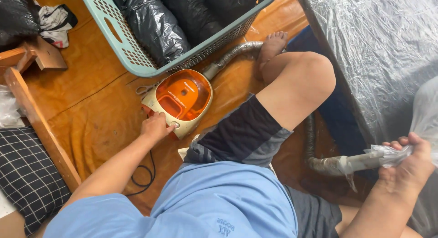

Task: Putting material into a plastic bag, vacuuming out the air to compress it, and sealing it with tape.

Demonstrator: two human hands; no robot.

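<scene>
Person sits on the floor beside a plastic-wrapped mattress [378,51] at 2 o'clock; the orange canister vacuum [179,101] lies at 10 o'clock below a teal basket [137,55]. Left hand [155,126] presses a fingertip on its rear button, looks like the power-on step. Right hand [408,162] at 4 o'clock is clenched around the hose nozzle [360,161] with the clear bag's neck bunched on it; next calls for holding that seal tight.

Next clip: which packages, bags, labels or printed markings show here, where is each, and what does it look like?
Black bags: glossy, bulging, in the pale green basket, top centre.
Vacuum cleaner marking: small white print on its orange lid, floor centre, left hand touching it.
Clear plastic bag: right edge, neck gathered around the hose end by the right hand.
Shirt print: small, dark, on the blue shirt, bottom centre.
</scene>
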